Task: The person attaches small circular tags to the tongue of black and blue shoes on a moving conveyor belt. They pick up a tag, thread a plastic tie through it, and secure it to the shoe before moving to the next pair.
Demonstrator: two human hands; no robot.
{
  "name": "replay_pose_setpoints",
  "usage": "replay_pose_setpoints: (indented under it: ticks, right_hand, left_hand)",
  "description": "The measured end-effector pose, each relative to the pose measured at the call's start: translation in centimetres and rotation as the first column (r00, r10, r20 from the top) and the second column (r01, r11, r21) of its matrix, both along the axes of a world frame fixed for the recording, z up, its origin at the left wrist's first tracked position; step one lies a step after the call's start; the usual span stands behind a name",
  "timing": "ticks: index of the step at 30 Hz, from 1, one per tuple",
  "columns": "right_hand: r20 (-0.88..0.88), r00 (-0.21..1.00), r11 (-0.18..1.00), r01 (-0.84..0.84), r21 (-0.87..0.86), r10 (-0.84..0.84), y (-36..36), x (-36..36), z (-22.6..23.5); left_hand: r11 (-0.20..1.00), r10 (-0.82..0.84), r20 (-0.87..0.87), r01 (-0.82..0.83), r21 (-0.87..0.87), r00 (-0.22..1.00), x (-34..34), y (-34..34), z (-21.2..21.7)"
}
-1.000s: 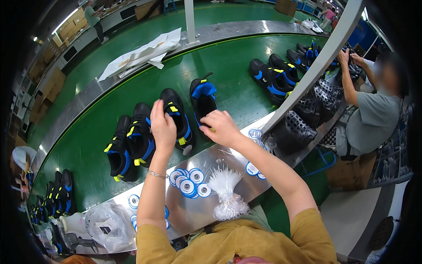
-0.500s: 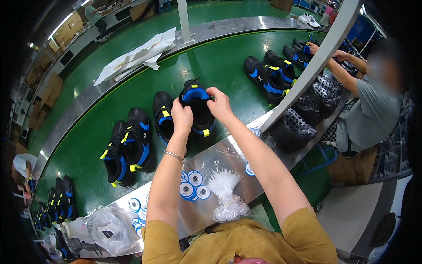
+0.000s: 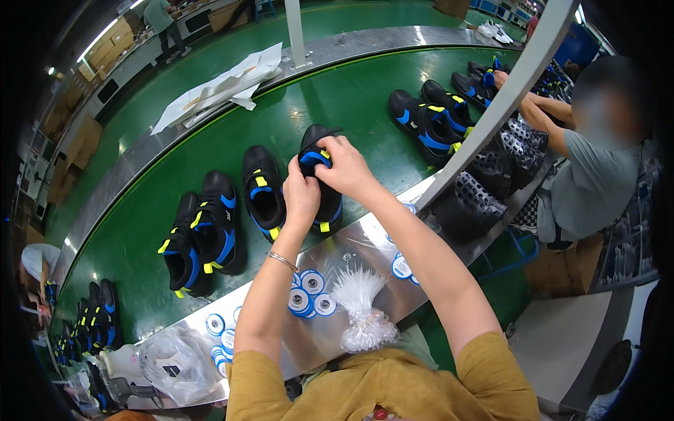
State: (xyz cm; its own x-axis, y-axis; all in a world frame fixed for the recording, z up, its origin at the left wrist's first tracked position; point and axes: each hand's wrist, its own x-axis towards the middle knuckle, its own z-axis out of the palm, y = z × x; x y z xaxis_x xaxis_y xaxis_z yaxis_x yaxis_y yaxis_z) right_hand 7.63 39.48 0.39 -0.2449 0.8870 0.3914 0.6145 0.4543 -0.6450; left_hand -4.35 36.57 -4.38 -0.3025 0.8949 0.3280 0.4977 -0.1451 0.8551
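Note:
Both hands work at a black shoe with blue and yellow trim, which stands on the green belt with its heel toward me. My left hand has its fingers closed at the left side of the collar, by the blue-lined tongue. My right hand pinches the upper part of the tongue near the strap, its fingers bent over and hiding much of the opening. Just left of it stands a matching shoe, touched by neither hand. A bracelet circles my left wrist.
Left on the belt is another pair of shoes. Round blue-and-white tags, a bundle of clear plastic ties and a plastic bag lie on the metal ledge. A slanted post rises right; beyond it a co-worker handles shoes.
The tongue, spread between both hands before, is now folded in toward the shoe. My right hand has moved left and over the opening; my left hand has shifted slightly down and right.

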Motion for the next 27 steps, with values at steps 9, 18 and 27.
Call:
replay_pose_setpoints:
  ticks: [9, 18, 27]
  right_hand:
    - [0.25, 0.959, 0.976, -0.17, 0.135, 0.133, 0.3, 0.7, -1.2]
    - [0.259, 0.956, 0.982, -0.168, 0.087, 0.141, 0.6, 0.0, -1.5]
    - [0.207, 0.968, 0.98, -0.169, 0.106, 0.145, 0.4, -1.6, -1.6]
  left_hand:
    - [0.979, -0.013, -0.013, 0.015, 0.201, 1.0, -1.5, -1.3, -1.0]
    - [0.993, -0.017, -0.297, 0.05, 0.105, 0.955, -2.2, -1.6, -0.9]
    - [0.988, -0.037, -0.19, 0.064, 0.14, 0.981, -3.2, -2.0, -2.1]
